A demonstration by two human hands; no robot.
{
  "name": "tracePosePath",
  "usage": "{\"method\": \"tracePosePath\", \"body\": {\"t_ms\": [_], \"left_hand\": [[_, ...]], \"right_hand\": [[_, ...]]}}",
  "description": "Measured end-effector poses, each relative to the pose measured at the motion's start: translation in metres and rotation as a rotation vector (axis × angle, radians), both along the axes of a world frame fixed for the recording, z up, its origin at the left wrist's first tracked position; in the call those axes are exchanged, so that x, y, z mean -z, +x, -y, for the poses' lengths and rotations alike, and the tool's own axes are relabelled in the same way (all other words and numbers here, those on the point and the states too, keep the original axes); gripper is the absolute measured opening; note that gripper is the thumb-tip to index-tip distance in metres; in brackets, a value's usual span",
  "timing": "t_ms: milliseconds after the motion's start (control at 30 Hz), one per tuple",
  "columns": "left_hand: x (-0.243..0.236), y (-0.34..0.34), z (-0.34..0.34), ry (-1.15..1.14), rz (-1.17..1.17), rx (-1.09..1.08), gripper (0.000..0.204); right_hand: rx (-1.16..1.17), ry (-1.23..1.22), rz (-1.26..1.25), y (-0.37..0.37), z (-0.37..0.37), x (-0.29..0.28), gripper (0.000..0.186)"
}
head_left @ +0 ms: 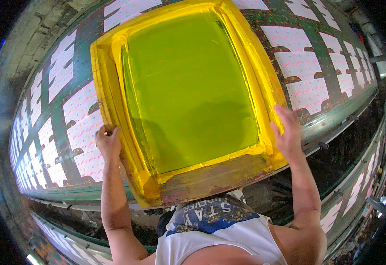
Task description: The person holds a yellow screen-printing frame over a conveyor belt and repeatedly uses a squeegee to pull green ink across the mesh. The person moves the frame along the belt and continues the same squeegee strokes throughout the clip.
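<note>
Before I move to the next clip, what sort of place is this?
Probably a screen-printing workshop: a large yellow frame with a green screen is over a long green table covered with rows of pink-marked white pieces.

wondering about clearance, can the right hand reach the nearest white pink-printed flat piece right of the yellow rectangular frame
Probably yes: the white piece lies beyond the right hand, outside the yellow frame, with nothing seen blocking the way.

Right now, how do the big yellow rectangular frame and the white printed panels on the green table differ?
The yellow frame looks far larger than any single white panel. The frame has raised sides around a green sheet; the panels lie flat on the table.
</note>
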State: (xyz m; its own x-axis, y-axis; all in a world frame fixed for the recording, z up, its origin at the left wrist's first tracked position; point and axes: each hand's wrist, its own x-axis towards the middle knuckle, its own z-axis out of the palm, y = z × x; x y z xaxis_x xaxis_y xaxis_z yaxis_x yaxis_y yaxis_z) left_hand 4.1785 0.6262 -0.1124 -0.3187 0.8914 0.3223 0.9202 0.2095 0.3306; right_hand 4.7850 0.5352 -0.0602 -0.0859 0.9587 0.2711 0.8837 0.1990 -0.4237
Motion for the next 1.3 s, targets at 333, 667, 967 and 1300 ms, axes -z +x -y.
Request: {"method": "tracePosePath", "body": {"t_ms": [333, 667, 967, 1300], "left_hand": [[-0.002, -0.004, -0.014, -0.067, 0.388, -0.047, 0.022], [0.015, -0.003, -0.015, 0.010, 0.278, -0.041, 0.033], [0.001, 0.011, -0.015, 0.029, 0.279, -0.040, 0.032], [-0.001, 0.018, -0.017, -0.007, 0.280, -0.091, 0.060]], "right_hand": [[-0.760, -0.139, 0.059, -0.086, 0.105, -0.028, 0.042], [-0.648, -0.071, 0.231, -0.143, 0.092, -0.041, 0.040], [-0.516, -0.425, 0.290, -0.187, 0.055, -0.057, 0.039], [-0.455, -0.174, 0.286, -0.195, 0.113, -0.030, 0.051]]}}
